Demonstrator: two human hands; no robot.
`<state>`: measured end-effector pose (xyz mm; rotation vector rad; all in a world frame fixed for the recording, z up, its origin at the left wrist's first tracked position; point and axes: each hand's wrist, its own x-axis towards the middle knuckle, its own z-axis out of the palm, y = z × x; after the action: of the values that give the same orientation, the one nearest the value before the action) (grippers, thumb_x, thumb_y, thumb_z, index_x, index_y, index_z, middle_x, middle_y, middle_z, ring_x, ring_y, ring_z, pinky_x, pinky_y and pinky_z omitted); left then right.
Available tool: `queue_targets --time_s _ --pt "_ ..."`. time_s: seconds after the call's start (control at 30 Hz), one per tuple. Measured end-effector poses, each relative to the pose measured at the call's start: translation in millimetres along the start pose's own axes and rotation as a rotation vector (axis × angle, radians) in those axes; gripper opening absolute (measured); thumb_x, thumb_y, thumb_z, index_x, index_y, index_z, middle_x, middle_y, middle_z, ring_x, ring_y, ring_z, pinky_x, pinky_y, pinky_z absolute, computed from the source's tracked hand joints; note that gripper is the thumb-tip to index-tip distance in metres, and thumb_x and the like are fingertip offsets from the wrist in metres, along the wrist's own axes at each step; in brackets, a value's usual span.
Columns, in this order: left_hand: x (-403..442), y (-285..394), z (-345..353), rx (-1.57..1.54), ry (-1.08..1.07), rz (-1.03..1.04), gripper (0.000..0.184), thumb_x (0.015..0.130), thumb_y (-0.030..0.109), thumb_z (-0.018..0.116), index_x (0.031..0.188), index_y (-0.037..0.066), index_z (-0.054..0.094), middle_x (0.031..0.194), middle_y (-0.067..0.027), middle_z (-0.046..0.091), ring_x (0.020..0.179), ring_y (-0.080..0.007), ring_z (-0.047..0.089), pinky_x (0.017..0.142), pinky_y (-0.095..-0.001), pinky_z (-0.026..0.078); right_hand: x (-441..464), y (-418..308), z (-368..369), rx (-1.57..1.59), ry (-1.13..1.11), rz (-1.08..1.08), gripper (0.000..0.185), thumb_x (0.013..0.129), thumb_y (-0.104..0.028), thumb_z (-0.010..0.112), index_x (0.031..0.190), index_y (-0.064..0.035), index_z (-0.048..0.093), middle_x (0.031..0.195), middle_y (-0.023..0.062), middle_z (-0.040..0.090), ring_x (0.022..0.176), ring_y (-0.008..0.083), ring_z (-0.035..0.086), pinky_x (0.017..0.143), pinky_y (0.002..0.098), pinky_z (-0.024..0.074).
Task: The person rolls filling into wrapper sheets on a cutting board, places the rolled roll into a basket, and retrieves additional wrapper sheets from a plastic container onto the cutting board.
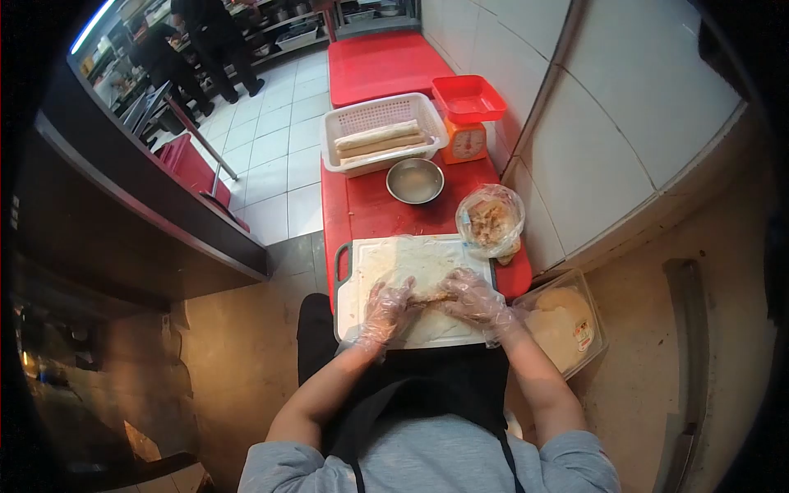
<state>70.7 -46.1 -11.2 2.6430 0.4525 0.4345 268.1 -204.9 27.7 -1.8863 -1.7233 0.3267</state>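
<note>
On a white cutting board (348, 316) with a grey handle lies a thin, pale wrapper sheet (403, 253). A short strip of brownish filling (428, 299) rests on the sheet between my hands. My left hand (389, 311), in a clear plastic glove, has its fingers curled against the filling's left end. At the right end, my right hand (474, 300), gloved too, has its fingers bent over the filling. Beyond it, a plastic-lined bowl (491, 220) contains more of the brownish filling. A metal bowl (415, 181) of cloudy liquid stands behind the board.
The red table (362, 209) also bears a white basket (333, 156) with several long pale rolls and an orange scale (466, 142) with a red tray. A clear container (567, 329) of pale round sheets sits low at right, beside the tiled wall. Two people stand far left.
</note>
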Motion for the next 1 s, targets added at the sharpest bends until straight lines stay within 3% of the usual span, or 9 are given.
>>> queue_targets --time_s 0.13,0.43,0.57,0.67,0.77,0.83,0.87,0.97,1.0 --pt "-20 -15 -14 0.072 0.083 -0.045 0.069 0.080 0.032 0.078 0.140 0.008 0.054 0.092 -0.0046 0.073 0.092 -0.0234 0.067 0.106 -0.0473 0.039 4 8 5 0.037 0.003 0.013 0.036 0.072 -0.023 0.078 0.102 -0.0035 0.070 0.101 0.0153 0.062 0.102 0.0347 0.059 0.090 0.0449 0.0484" --pt "-52 -63 -22 0.011 0.191 -0.013 0.081 0.066 0.014 0.085 0.141 0.013 0.053 0.102 0.0021 0.071 0.102 -0.0236 0.065 0.109 -0.0483 0.037 21 -6 19 -0.057 -0.054 -0.006 0.030 0.073 -0.023 0.078 0.098 -0.0074 0.072 0.095 0.0122 0.065 0.095 0.0322 0.062 0.088 0.0433 0.0490" --pt "-54 -67 -30 -0.025 0.133 -0.016 0.082 0.067 0.014 0.085 0.142 0.013 0.052 0.106 -0.0004 0.071 0.106 -0.0242 0.064 0.110 -0.0479 0.036 24 0 18 0.032 -0.091 -0.053 0.031 0.070 -0.021 0.082 0.097 -0.0074 0.073 0.090 0.0125 0.066 0.089 0.0327 0.063 0.081 0.0438 0.0512" --pt "-56 -75 -30 -0.009 0.141 0.005 0.083 0.067 0.017 0.086 0.142 0.012 0.052 0.111 -0.0028 0.071 0.111 -0.0247 0.063 0.111 -0.0483 0.035 19 5 11 0.066 -0.089 0.012 0.023 0.074 -0.024 0.078 0.092 -0.0099 0.073 0.092 0.0109 0.066 0.095 0.0306 0.063 0.084 0.0414 0.0511" --pt "-59 -78 -31 -0.077 0.093 -0.035 0.083 0.067 0.021 0.087 0.142 0.012 0.051 0.116 -0.0047 0.070 0.115 -0.0252 0.062 0.113 -0.0500 0.032 15 12 16 0.005 -0.116 -0.004 0.035 0.073 -0.029 0.080 0.103 -0.0129 0.072 0.098 0.0093 0.066 0.100 0.0299 0.063 0.089 0.0433 0.0486" --pt "-59 -68 -44 -0.155 0.112 -0.051 0.084 0.068 0.024 0.088 0.141 0.011 0.051 0.119 -0.0053 0.068 0.118 -0.0253 0.061 0.114 -0.0514 0.030 6 1 11 -0.150 0.069 -0.134 0.044 0.073 -0.033 0.080 0.111 -0.0148 0.069 0.102 0.0076 0.066 0.103 0.0293 0.062 0.092 0.0440 0.0460" --pt "-61 -62 -52 -0.051 0.156 -0.007 0.080 0.070 0.028 0.088 0.139 0.010 0.051 0.123 -0.0057 0.066 0.120 -0.0253 0.060 0.115 -0.0526 0.029 0 -7 8 -0.226 0.160 -0.198 0.048 0.073 -0.035 0.081 0.115 -0.0158 0.067 0.104 0.0067 0.065 0.105 0.0290 0.062 0.094 0.0443 0.0447" --pt "-73 -51 -60 -0.057 0.195 -0.006 0.074 0.072 0.030 0.087 0.135 0.011 0.054 0.128 -0.0059 0.064 0.120 -0.0252 0.059 0.114 -0.0525 0.029 -23 -27 4 -0.194 -0.149 -0.126 0.052 0.073 -0.035 0.081 0.119 -0.0163 0.066 0.122 0.0044 0.066 0.115 0.0247 0.060 0.098 0.0452 0.0422" --pt "-71 -38 -65 -0.063 0.223 -0.015 0.064 0.071 0.030 0.088 0.127 0.012 0.061 0.122 -0.0063 0.067 0.118 -0.0249 0.060 0.114 -0.0498 0.030 -26 -29 14 -0.221 -0.211 -0.196 0.042 0.076 -0.035 0.079 0.113 -0.0178 0.068 0.113 0.0036 0.066 0.110 0.0228 0.062 0.092 0.0427 0.0436"
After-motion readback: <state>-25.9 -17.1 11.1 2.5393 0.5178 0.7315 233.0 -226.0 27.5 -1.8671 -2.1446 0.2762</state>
